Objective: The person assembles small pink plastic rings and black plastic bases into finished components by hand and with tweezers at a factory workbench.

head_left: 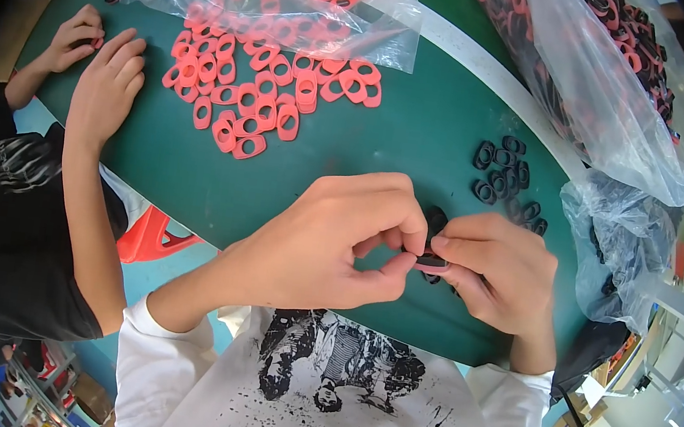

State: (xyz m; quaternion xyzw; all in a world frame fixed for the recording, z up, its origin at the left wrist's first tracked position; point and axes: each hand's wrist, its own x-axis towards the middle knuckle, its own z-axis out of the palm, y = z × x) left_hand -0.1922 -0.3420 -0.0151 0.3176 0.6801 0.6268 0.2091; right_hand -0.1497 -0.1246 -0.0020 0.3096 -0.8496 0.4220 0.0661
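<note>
My right hand (497,271) pinches a small black and pink oval piece (431,263) between thumb and fingers, its black side up and pink edge below. Closed against the left end of that piece are the thumb and forefinger of my left hand (348,231). Some dark pieces lie on the table just behind and below my fingertips, partly hidden by them. Farther right, several loose black oval rings (497,181) rest on the green table (350,150). A spread of flat pink oval rings (265,112) covers the table ahead of my left hand.
A clear plastic bag (389,36) overlies the far pink rings. Large clear bags (603,100) of dark and pink pieces stand at the far right, beside a crumpled one (621,239). At left, a co-worker's hands (110,87) are over the table, near a red stool (153,237).
</note>
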